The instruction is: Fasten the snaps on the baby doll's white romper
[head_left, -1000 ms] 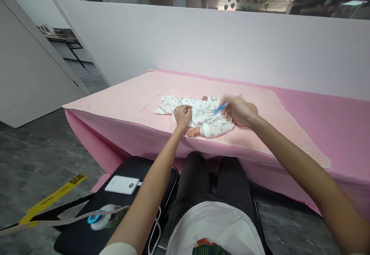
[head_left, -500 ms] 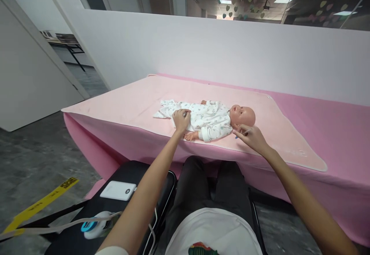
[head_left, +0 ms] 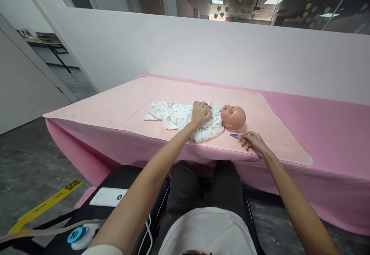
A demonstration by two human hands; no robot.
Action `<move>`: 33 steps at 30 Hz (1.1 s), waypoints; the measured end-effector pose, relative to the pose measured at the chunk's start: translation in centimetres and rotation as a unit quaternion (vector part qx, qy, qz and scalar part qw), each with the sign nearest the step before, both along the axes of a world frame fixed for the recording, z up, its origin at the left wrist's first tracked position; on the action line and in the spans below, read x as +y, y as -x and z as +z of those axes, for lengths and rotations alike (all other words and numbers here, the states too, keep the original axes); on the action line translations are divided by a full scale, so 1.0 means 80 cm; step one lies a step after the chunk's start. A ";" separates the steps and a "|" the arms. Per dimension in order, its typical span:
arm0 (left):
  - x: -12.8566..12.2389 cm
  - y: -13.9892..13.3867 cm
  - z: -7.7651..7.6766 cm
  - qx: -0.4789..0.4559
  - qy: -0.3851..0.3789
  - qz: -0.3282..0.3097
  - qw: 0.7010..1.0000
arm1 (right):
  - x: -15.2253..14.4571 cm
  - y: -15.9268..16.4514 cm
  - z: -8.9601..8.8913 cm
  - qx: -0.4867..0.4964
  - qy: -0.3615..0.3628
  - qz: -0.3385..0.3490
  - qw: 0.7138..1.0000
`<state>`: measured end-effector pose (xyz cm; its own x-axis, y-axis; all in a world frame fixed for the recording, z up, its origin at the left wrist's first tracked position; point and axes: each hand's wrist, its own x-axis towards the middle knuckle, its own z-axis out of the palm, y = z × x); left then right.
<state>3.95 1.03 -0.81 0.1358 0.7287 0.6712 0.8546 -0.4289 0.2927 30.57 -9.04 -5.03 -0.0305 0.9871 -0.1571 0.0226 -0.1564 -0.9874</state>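
A baby doll (head_left: 234, 117) lies on its back on the pale pink mat (head_left: 112, 110), its head to the right. It wears a white printed outfit (head_left: 173, 113), with the lower end lying loose and flat at the left. My left hand (head_left: 200, 113) rests on the doll's chest, palm down with the fingers spread and slightly bent. Below the doll's head, my right hand (head_left: 252, 141) is just above the mat, its fingers curled around a slim blue-ended stick (head_left: 234, 135). The blue end points left; the fingers cover the rest.
A pink cloth (head_left: 332, 131) covers the table beneath the mat. A white wall (head_left: 202, 50) stands behind. At my left, a black chair (head_left: 121, 174) holds a white power bank (head_left: 107, 196), a cable and a blue-capped white bottle (head_left: 79, 236).
My left hand has moved right, from the doll's lower body to its chest. My right hand has drawn away from the doll's neck, and the blue end shows more. The view has shifted slightly.
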 end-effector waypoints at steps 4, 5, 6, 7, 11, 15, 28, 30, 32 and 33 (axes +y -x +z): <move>-0.001 -0.025 -0.016 0.110 0.015 -0.088 0.990 | 0.001 -0.012 -0.004 -0.118 -0.057 -0.030 0.991; 0.000 -0.026 -0.018 0.123 0.028 -0.093 0.988 | 0.000 -0.014 -0.005 -0.162 -0.079 -0.041 0.983; 0.002 -0.027 -0.018 0.130 0.039 -0.096 0.986 | 0.000 -0.016 -0.006 -0.207 -0.102 -0.051 0.972; 0.003 -0.026 -0.018 0.134 0.049 -0.098 0.985 | -0.001 -0.017 -0.007 -0.249 -0.123 -0.059 0.959; 0.006 -0.025 -0.012 0.136 0.050 -0.118 0.982 | -0.001 -0.021 -0.014 -0.351 -0.201 -0.077 0.911; 0.005 -0.028 -0.006 0.139 0.017 -0.149 0.979 | 0.001 -0.006 -0.020 -0.416 -0.298 -0.085 0.855; 0.006 -0.024 0.005 0.121 0.024 -0.121 0.985 | 0.052 0.148 0.007 -0.288 -0.411 -0.083 0.861; 0.001 -0.024 0.008 0.087 0.036 -0.105 0.990 | 0.064 0.162 0.009 -0.270 -0.418 -0.107 0.861; -0.003 -0.022 0.010 0.066 0.048 -0.102 0.991 | 0.075 0.172 0.010 -0.251 -0.424 -0.142 0.859; -0.004 -0.021 0.011 0.058 0.052 -0.102 0.992 | 0.080 0.177 0.009 -0.243 -0.424 -0.159 0.858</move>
<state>5.65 0.69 0.05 0.3590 0.7429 0.5650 0.7838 -0.5686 0.2497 16.42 -2.68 -4.27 0.1268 0.6992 0.7036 0.5524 0.5393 -0.6356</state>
